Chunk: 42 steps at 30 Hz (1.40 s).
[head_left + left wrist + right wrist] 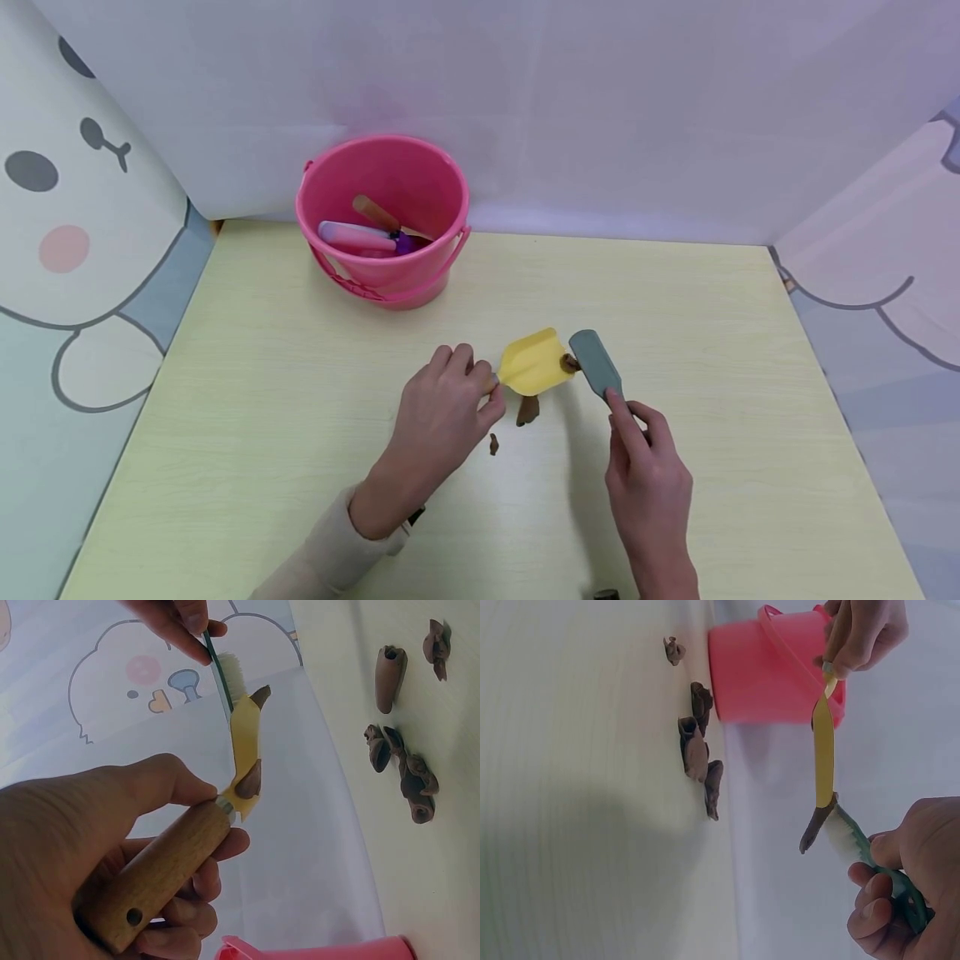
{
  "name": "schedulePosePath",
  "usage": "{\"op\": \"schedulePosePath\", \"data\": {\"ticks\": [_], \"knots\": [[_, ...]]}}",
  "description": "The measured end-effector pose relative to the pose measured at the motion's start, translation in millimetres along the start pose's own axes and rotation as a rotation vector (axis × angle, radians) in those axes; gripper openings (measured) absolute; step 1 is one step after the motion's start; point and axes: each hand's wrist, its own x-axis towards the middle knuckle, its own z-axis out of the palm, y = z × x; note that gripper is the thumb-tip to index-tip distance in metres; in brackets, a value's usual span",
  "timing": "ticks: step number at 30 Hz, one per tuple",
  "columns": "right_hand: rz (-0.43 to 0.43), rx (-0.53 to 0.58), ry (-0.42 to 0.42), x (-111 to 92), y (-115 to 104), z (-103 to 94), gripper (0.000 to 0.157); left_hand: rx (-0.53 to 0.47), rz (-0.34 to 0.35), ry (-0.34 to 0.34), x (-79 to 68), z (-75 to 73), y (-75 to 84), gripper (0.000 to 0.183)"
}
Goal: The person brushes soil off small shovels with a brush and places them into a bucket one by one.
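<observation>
My left hand (438, 412) grips the wooden handle (157, 877) of a small toy shovel, its yellow blade (534, 360) held above the table. A curled brown piece (570, 363) hangs over the blade's front edge, and another brown piece (250, 781) lies near the handle end. In my right hand (651, 487) is a green brush (596, 362), its white bristles (845, 838) against the overhanging piece. Below, several brown curled pieces (695, 754) lie on the table, partly hidden by the shovel in the head view.
A pink bucket (397, 279) stands at the back left of the table (712, 333), with several handled tools (358, 237) inside. White sheeting (600, 117) hangs behind the table. A small dark object (606, 594) shows at the bottom edge of the head view.
</observation>
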Motion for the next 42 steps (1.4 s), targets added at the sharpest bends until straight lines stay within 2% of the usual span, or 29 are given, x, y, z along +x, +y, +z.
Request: {"op": "schedulePosePath", "data": {"ticks": [7,14,18,25,31,38,42], "knots": [[0.014,-0.003,0.008,0.9,0.7,-1.9,0.064,-0.01,-0.01,-0.006,-0.4,-1.8,-0.7,0.012],[0.038,-0.02,-0.024,1.9,-0.1,-4.7,0.058,-0.011,-0.011,0.001,-0.4,-1.6,-1.8,0.011],[0.029,-0.011,-0.003,2.4,0.2,-4.1,0.06,-0.012,-0.012,-0.001,-0.1,-2.9,-2.0,0.011],[0.058,-0.042,-0.067,1.4,-0.1,-6.7,0.052,-0.014,-0.021,-0.013,0.6,-5.7,-2.1,0.011],[0.059,-0.044,-0.052,0.4,1.5,-6.3,0.052,-0.018,-0.03,-0.019,1.0,-7.3,-2.8,0.012],[0.046,-0.012,0.023,-0.5,2.7,-4.7,0.061,-0.015,-0.035,-0.013,0.3,-8.3,-3.3,0.013],[0.057,-0.002,-0.016,-1.0,-0.4,-6.2,0.059,-0.018,-0.037,-0.016,0.2,-8.6,-2.8,0.013]]}}
